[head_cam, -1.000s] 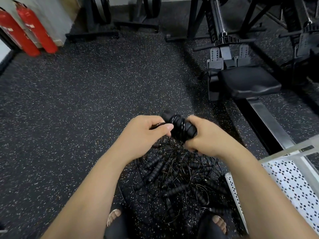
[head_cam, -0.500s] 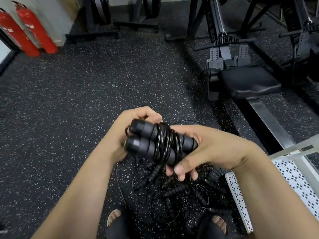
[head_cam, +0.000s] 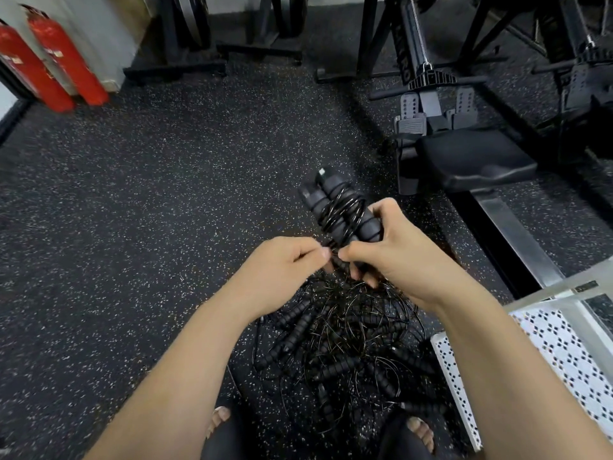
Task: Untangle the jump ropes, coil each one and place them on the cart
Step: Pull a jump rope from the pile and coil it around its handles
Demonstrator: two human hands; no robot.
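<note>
— Where is the rope being worked on?

— The black jump rope (head_cam: 341, 210), two ribbed foam handles laid side by side with thin cable wound round their middle, is held up in the air at the centre of the frame. It is tilted, with its free ends toward the upper left.

— Which hand has it?

— The right hand (head_cam: 401, 260). Its grip is clenched round the lower ends of the handles, thumb across the front and fingers curled beneath. The left hand (head_cam: 282, 270) meets it just to the left. Its grip is a pinch, thumb and forefinger pressed together at the lower end of the bundle, apparently on a strand of the cable; the strand is too thin to see clearly.

— And underneath?

— Directly below the hands, a tangled heap of black jump ropes (head_cam: 348, 343) lies on the dark speckled rubber floor (head_cam: 132, 210), handles and cable loops crossing one another. Two sandalled feet (head_cam: 217, 419) show at the bottom edge, one on either side of the heap.

— The cart?

— The white perforated metal cart (head_cam: 564, 360) is at the lower right, its corner just beside the heap.

— Farther out?

— The black padded rowing-machine seat (head_cam: 474, 161) is at the right. Two red fire extinguishers (head_cam: 66, 64) stand against the wall at the upper left.
</note>
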